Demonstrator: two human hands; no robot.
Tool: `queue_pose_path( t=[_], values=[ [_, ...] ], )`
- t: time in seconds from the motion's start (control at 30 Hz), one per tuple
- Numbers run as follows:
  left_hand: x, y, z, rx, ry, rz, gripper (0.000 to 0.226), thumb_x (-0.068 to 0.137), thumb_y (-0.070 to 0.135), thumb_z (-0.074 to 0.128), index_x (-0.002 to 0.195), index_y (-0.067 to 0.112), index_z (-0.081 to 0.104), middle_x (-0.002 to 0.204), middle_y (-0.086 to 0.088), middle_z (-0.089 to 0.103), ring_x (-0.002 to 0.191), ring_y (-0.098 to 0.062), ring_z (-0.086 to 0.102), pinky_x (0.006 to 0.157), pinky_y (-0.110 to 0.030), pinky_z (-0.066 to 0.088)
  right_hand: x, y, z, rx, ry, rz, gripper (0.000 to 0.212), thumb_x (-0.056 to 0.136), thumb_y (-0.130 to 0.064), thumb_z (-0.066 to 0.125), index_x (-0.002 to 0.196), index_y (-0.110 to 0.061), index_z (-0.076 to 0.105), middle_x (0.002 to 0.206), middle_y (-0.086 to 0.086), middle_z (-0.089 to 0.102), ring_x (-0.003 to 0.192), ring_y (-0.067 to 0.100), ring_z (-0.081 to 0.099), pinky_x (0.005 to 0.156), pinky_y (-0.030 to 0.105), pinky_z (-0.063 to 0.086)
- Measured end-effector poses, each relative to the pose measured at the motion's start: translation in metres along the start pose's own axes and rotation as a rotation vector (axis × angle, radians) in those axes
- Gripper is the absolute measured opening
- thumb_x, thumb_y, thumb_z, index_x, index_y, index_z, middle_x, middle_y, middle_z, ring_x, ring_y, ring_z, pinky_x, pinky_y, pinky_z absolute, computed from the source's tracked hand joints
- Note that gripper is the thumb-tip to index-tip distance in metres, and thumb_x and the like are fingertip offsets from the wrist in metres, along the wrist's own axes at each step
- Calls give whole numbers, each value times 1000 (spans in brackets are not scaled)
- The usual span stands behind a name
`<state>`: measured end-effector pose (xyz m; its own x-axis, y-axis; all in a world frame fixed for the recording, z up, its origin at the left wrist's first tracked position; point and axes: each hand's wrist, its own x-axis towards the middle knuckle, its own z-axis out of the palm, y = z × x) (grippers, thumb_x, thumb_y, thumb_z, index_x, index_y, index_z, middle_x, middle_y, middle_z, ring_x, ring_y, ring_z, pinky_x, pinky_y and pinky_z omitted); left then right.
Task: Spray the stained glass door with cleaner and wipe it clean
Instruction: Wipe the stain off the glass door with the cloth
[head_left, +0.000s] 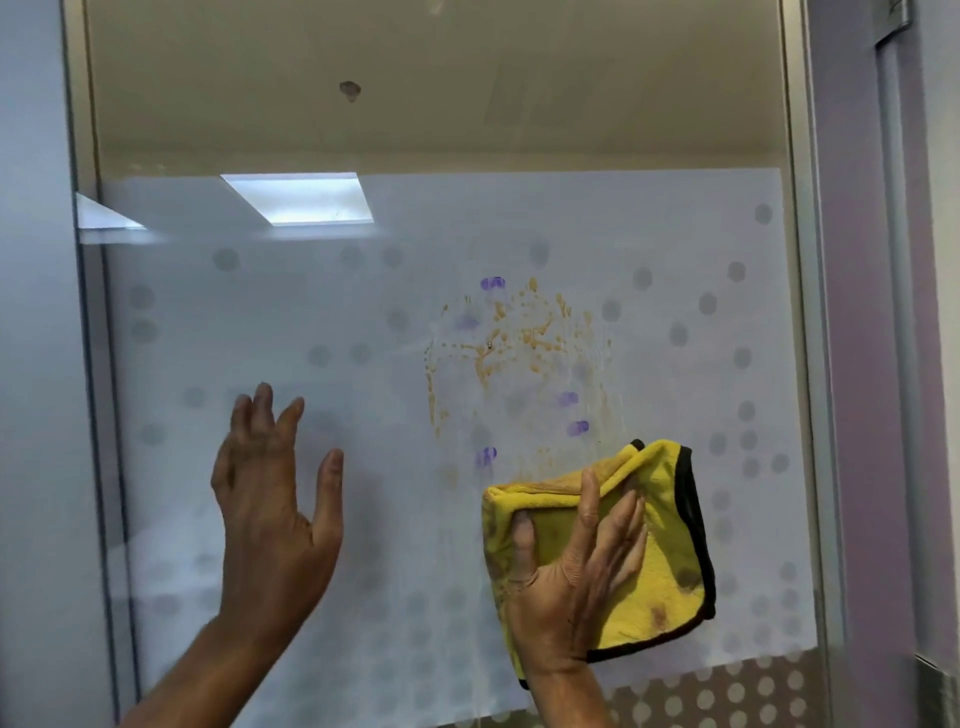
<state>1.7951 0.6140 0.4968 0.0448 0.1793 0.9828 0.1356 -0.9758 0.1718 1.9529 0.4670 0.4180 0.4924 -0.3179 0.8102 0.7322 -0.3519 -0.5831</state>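
The glass door (363, 322) fills the view, frosted with grey dots over its middle and lower part. An orange-brown splatter (514, 343) with several purple smudges around it marks the glass right of centre, and wet streaks run down from it. My right hand (566, 577) presses a folded yellow cloth (660, 551) with a black edge flat against the glass, just below the splatter. The cloth carries brown spots. My left hand (275, 499) is raised with fingers spread, holding nothing, in front of the glass to the left. No spray bottle is in view.
A metal frame (802, 312) borders the door on the right, with a purple wall (857, 364) beyond it. Another frame strip (88, 312) runs down the left. A small dark mark (349, 89) sits on the clear upper glass.
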Motion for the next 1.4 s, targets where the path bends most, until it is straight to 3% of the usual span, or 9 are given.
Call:
queue_pose_path(
  t=[0.1, 0.23, 0.33, 0.5, 0.63, 0.77, 1.07, 1.27, 1.4],
  values=[
    [7, -15, 12, 13, -11, 53, 58, 102, 32, 45, 152, 2, 42, 169, -15, 27, 161, -24, 13, 129, -52, 14, -1, -5, 2, 61, 63, 9, 97, 89, -79, 42, 156, -9, 32, 166, 19, 27, 156, 36, 20, 122, 63, 21],
    [7, -25, 23, 44, 69, 141, 51, 103, 26, 46, 145, -4, 50, 163, -20, 37, 158, -29, 24, 129, -54, 17, -2, -5, 10, 199, 173, 38, 104, 80, -71, 67, 152, 0, 37, 163, 10, 36, 156, 28, 23, 119, 65, 28],
    [6, -28, 24, 36, 91, 150, 49, 104, 25, 47, 142, -5, 53, 161, -21, 40, 158, -28, 25, 129, -53, 18, -6, -3, 10, 74, 100, -29, 103, 86, -81, 48, 145, 3, 46, 167, 13, 28, 158, 30, 16, 121, 66, 22],
    [7, -27, 24, 29, 103, 155, 49, 104, 27, 48, 141, -4, 55, 161, -20, 41, 157, -30, 28, 128, -54, 20, -16, 2, 9, -221, -40, -159, 125, 78, -93, 37, 156, 4, 27, 170, 21, 11, 159, 37, 6, 126, 62, 10],
    [7, -28, 23, 102, 73, 157, 55, 103, 31, 47, 147, -2, 49, 163, -20, 37, 157, -32, 27, 127, -56, 20, -15, 1, 15, -242, 20, -144, 94, 94, -66, 39, 156, 4, 30, 169, 23, 15, 157, 42, 12, 121, 68, 19],
    [7, -28, 24, 245, 17, 168, 65, 103, 39, 42, 157, 2, 34, 169, -18, 25, 160, -33, 17, 129, -56, 16, -13, 3, 21, -221, 73, -127, 74, 94, -40, 44, 157, -2, 32, 169, 19, 19, 157, 40, 16, 119, 68, 22],
    [7, -27, 25, 334, -17, 163, 66, 105, 38, 36, 159, 2, 27, 170, -19, 19, 160, -35, 14, 128, -59, 16, 18, -38, 23, -10, 96, -83, 68, 103, -48, 38, 162, -19, 22, 172, 4, 14, 160, 30, 8, 123, 64, 18],
    [7, -26, 26, 335, 0, 155, 62, 106, 34, 34, 159, 3, 28, 170, -19, 21, 160, -35, 15, 127, -59, 16, -1, -91, 33, -2, -55, -353, 66, 105, -48, 42, 158, -11, 33, 170, 10, 20, 159, 37, 11, 120, 67, 22],
    [6, -27, 27, 326, 17, 133, 60, 105, 29, 35, 159, 2, 30, 169, -18, 23, 160, -34, 16, 127, -60, 16, -29, -85, 38, -65, -74, -511, 67, 103, -50, 45, 154, -8, 41, 167, 12, 31, 156, 40, 22, 117, 66, 29]
  ],
)
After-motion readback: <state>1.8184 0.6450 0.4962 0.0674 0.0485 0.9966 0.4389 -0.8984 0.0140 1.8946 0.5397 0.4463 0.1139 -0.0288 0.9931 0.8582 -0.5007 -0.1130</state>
